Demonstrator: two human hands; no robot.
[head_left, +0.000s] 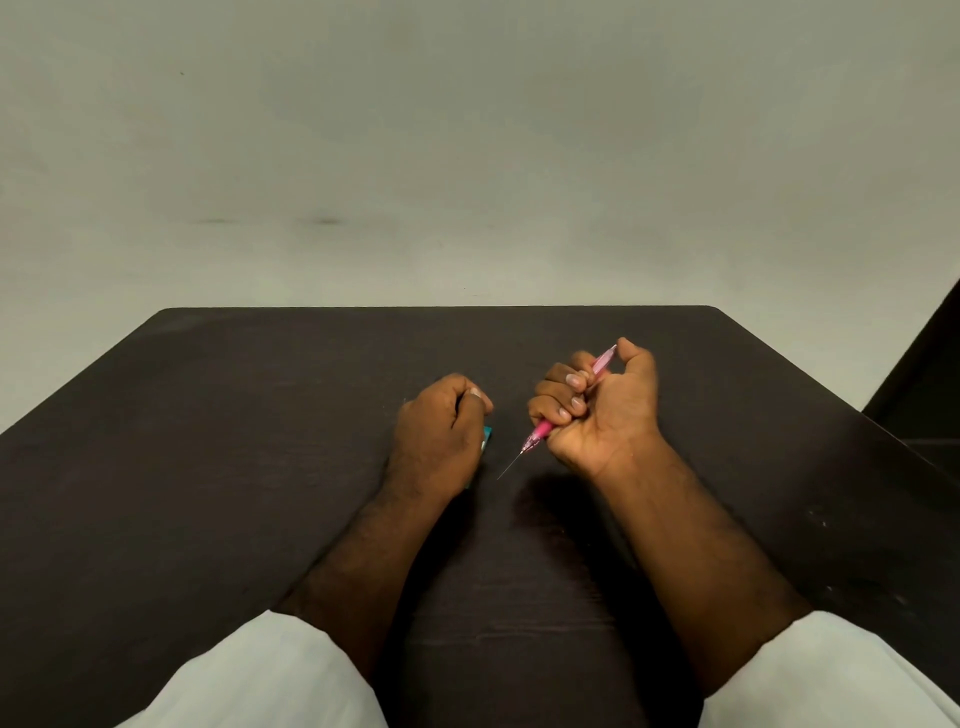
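The head view shows two hands, two forearms and two white sleeves, the left sleeve (270, 675) and the right sleeve (841, 675), both cut off by the lower edge. They are over one dark table (234, 415) set against a pale wall (467, 156). There is one pink tool (543, 429) and one teal thing (487, 439). The right hand (602, 410) is raised over the middle of the table, palm turned toward the camera, and its four fingers are wrapped tightly round the tool's shaft in a fist. The middle of the shaft is hidden behind those fingers. Only the pale pink upper end beside the thumb, the deeper pink lower end and a thin needle-like tip show. The tool's long axis runs on a slant, with the upper end up and to the right, away from the person. The fine tip points down and to the left, toward the table and the left hand (441, 426). The left hand lies knuckles-up on the table just left of the tip, fingers curled in, thumb against the forefinger. It covers nearly all of the teal thing, leaving a narrow strip along the hand's thumb-side edge. Whether the fingers grip that thing or merely lie over it cannot be made out, nor what it is.
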